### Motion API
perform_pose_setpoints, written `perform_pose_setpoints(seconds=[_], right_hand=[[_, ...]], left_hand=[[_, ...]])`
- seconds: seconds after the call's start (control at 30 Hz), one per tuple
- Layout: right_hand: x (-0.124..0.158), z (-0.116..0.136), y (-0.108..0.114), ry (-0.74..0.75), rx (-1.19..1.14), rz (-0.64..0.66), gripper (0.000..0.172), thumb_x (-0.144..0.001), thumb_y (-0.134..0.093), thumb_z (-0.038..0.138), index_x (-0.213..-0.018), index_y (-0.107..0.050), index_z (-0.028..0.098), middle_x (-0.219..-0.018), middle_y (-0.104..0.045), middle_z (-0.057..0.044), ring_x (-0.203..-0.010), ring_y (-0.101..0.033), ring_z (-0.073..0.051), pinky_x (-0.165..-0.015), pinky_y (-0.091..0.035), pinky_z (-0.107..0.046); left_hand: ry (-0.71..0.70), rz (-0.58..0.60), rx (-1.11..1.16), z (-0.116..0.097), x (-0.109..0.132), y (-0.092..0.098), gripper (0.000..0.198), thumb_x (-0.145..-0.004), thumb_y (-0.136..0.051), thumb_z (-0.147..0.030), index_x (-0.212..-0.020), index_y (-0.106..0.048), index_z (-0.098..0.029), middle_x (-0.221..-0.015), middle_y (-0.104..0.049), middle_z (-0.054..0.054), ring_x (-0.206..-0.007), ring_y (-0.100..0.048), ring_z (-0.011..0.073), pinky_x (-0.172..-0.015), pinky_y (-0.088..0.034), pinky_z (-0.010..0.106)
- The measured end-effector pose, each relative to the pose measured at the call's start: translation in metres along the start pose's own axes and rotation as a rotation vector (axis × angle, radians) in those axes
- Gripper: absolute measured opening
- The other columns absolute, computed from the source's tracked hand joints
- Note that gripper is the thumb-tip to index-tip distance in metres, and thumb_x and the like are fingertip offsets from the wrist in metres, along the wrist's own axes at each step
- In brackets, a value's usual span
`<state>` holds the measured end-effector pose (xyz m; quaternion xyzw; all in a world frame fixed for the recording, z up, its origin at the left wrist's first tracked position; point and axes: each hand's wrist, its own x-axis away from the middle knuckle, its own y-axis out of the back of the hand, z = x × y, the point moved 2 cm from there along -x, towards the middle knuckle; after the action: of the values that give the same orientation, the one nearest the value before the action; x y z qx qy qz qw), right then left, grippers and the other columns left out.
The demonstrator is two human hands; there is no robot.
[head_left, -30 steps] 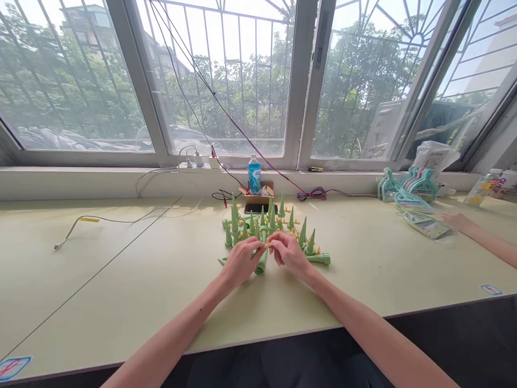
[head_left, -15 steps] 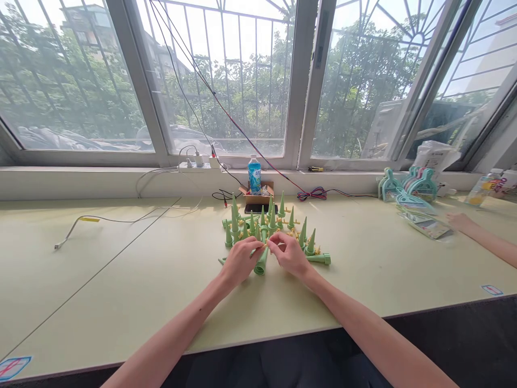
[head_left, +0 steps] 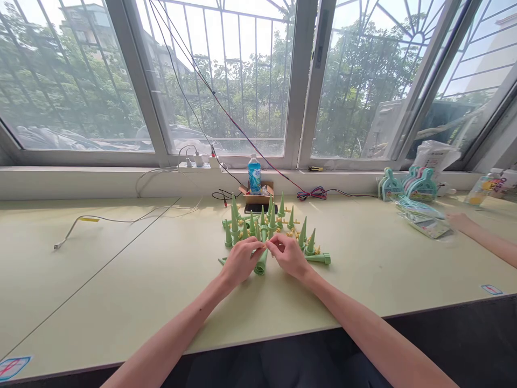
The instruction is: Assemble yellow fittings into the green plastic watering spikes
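Note:
My left hand (head_left: 244,258) and my right hand (head_left: 288,254) meet fingertip to fingertip at the table's middle, both pinched. Between them shows a small yellow valve (head_left: 265,245), partly covered by the fingers. Directly under the hands lies a green plastic plant watering spike (head_left: 260,266), its open round end toward me. Several more green spikes (head_left: 235,222) stand point up behind the hands, with little yellow valves (head_left: 297,221) on or among them. Another green spike (head_left: 320,258) lies on its side at the right, beside my right hand.
Behind the spikes are a dark phone (head_left: 258,208), a small cardboard box (head_left: 259,199) and a blue bottle (head_left: 254,175). Cables (head_left: 315,193) run along the sill. To the right, a co-worker's hand (head_left: 458,220) rests by plastic packets (head_left: 430,223) and mint-green hangers (head_left: 422,184).
My hands stay in nearly the same place, with only slight finger movement at the yellow valve. At the right, the packets near the co-worker's hand have shifted a little.

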<state>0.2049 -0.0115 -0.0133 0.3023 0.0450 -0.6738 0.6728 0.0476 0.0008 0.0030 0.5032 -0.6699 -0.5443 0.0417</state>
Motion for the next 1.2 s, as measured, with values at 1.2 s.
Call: perform_pose_setpoints(seconds=[1.2], right_hand=[[-0.001,0.007,0.010,0.022,0.015,-0.200,0.030,-0.091,-0.050,0.043,-0.072,-0.051,0.020,-0.061,-0.053,0.002,-0.047,-0.044,-0.011,-0.047,-0.034,-0.025]], left_hand=[[0.061,0.156,-0.113,-0.009,0.004,0.002,0.022,-0.087,-0.055,-0.036,-0.080,-0.069,-0.021,-0.057,-0.066,-0.001,-0.051,-0.056,0.0149,-0.060,-0.040,0.026]])
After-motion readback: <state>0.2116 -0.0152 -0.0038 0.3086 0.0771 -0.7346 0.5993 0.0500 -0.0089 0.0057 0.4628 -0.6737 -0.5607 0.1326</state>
